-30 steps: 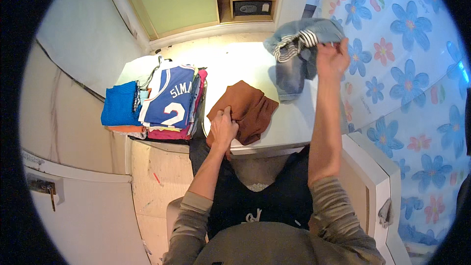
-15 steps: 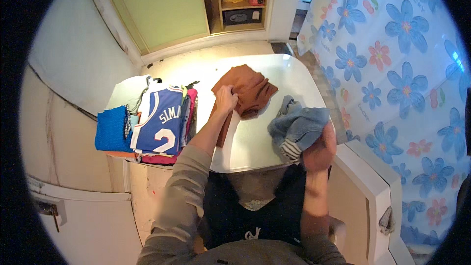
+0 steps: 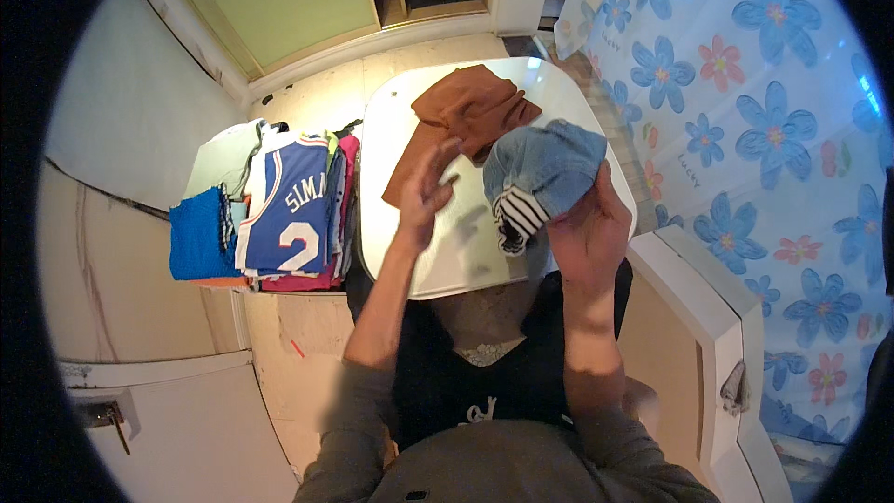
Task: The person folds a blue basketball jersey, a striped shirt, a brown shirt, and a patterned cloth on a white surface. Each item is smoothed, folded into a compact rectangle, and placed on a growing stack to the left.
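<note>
Our right hand (image 3: pixel 585 228) had its fingers clamped on the bundled blue garment (image 3: pixel 538 168) above the white surface (image 3: pixel 466 251); our left hand (image 3: pixel 426 188) hovered, fingers spread and empty, beside the brown cloth (image 3: pixel 470 112).

Lighting was even and fairly bright; glare marked the white surface (image 3: pixel 559 93). Fisheye bending and black vignette ringed the edges; slight softness.

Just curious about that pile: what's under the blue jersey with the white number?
The blue jersey tops a stack of folded clothes; pink, green and dark edges peek out beside it. A blue folded cloth lies alongside. How many garments lie beneath, and what surface bears them, is covered.
</note>
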A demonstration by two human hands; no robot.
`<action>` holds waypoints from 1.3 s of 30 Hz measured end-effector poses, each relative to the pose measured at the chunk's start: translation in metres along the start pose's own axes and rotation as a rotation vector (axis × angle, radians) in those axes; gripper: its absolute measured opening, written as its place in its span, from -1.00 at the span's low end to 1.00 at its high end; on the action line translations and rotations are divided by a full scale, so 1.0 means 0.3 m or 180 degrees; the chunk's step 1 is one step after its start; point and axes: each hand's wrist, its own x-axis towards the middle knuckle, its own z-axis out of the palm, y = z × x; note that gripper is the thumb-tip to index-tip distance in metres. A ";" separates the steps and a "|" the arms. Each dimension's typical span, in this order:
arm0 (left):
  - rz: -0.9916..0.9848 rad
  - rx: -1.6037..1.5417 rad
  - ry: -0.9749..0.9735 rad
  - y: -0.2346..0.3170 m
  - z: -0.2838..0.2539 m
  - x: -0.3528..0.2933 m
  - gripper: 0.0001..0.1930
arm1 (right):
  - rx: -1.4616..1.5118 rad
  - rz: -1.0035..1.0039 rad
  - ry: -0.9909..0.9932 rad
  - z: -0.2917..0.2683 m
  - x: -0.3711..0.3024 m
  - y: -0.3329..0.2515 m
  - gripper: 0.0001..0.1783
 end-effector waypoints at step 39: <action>-0.0987 0.2758 -0.0322 0.653 0.274 -0.056 -0.61 | -0.4703 -0.1164 0.0749 -0.054 -0.138 0.030 -0.35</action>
